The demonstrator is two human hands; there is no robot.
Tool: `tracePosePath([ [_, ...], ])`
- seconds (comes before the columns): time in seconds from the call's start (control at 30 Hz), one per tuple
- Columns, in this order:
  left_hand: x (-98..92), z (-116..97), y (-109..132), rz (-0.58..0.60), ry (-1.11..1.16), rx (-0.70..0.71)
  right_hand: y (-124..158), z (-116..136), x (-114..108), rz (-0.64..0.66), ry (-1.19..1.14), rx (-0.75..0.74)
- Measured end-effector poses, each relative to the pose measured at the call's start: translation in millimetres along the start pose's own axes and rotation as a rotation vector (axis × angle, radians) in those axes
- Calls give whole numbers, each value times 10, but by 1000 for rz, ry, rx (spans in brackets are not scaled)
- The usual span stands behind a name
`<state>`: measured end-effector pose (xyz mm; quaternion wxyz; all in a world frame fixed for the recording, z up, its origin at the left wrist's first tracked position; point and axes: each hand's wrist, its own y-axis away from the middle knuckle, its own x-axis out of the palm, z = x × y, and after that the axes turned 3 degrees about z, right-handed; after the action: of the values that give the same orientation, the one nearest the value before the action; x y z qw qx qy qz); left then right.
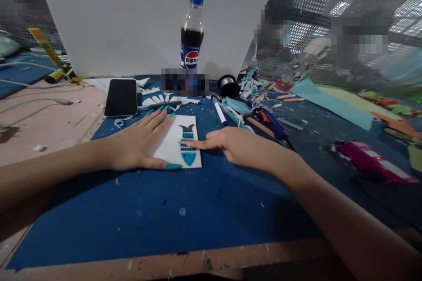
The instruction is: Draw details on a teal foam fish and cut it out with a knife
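Note:
A white rectangular card or board (176, 134) lies on the blue mat, with a fish picture (188, 158) along its right side: a teal head, striped bars and a dark tail. My left hand (140, 138) rests flat over the card's left part, fingers spread, long teal nails showing. From the right, my right hand (227, 142) reaches in with its index finger stretched across the fish's striped middle, the fingertip touching or just above it. Its other fingers are folded back and partly hidden; I see nothing held in them.
Behind the card are a phone (121, 97), a cola bottle (192, 39), a white marker (219, 110) and a spool (228, 86). Scraps and tools, including a blue glue gun (273, 124), clutter the right back. A magenta tool (372, 162) lies far right on the blue mat (158, 210).

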<state>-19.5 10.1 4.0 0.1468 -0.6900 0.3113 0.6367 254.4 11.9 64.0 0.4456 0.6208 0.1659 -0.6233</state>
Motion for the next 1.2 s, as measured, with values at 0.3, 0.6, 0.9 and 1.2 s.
tracePosePath([
  [0.3,50,59,4,-9,-17,20,15,-50,27,-7,-31,9],
  [0.6,76,118,6,-48,-27,77,38,-9,24,-19,-4,38],
  [0.9,34,63,3,-9,-11,30,65,-12,35,-58,-45,44],
  [1.2,32,56,5,-8,3,13,91,-18,30,-55,-65,33],
])
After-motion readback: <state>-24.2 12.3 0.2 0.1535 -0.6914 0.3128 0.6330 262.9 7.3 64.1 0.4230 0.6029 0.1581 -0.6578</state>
